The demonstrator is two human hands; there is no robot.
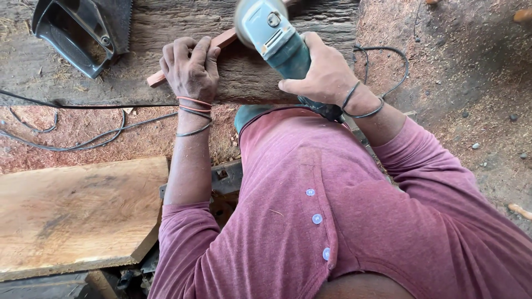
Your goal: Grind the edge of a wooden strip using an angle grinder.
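Left hand (191, 69): fingers (183, 50) curled over a thin reddish wood strip (221, 40), pinning it flat against the weathered beam (244, 72) beneath. Right hand (327, 75): fingers wrapped tight round the body of a teal angle grinder (277, 39), disc end blurred, just beyond the left fingertips on the strip. Further left of the fingers: handsaw (83, 30), black cables (83, 124) across sawdust, pale plank (77, 213) nearer the body.
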